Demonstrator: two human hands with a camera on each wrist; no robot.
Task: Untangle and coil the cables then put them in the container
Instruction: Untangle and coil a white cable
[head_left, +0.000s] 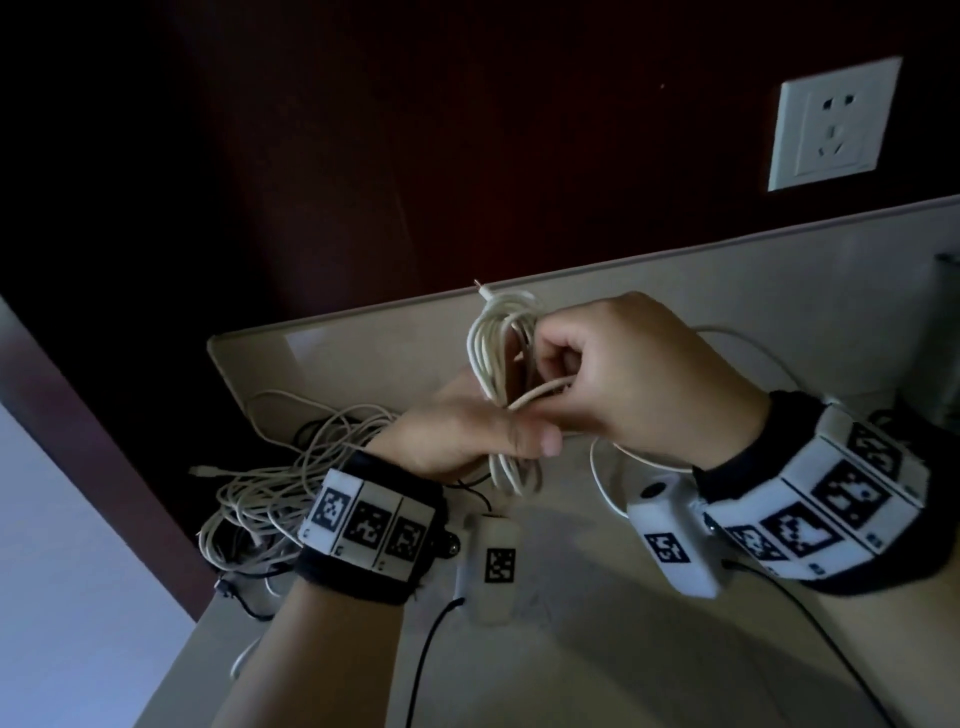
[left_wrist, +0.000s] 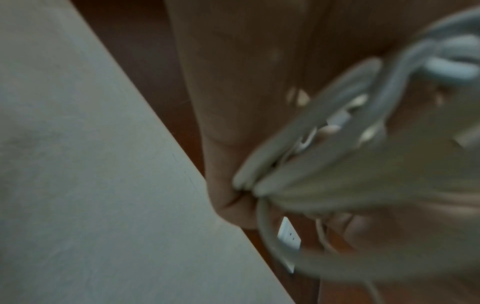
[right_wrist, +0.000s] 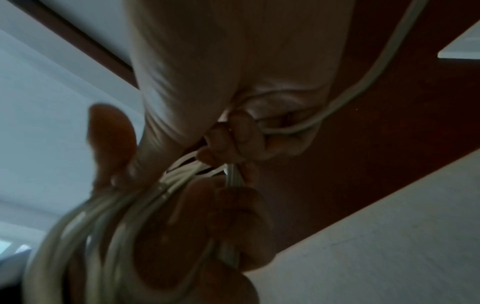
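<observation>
White cable loops (head_left: 501, 364) are gathered into a long coil clamped in the left hand (head_left: 457, 441), held up over the table (head_left: 597, 649). Just right of it, the right hand (head_left: 634, 384) pinches that cable's loose tail (head_left: 540, 391) and seems to be winding it crosswise around the coil's middle, so this one looks nearly tied off. Left of and beyond the left wrist, a tangled heap of white and black cables (head_left: 270, 483) lies unsorted. No container is clearly identifiable, so stowing remains.
</observation>
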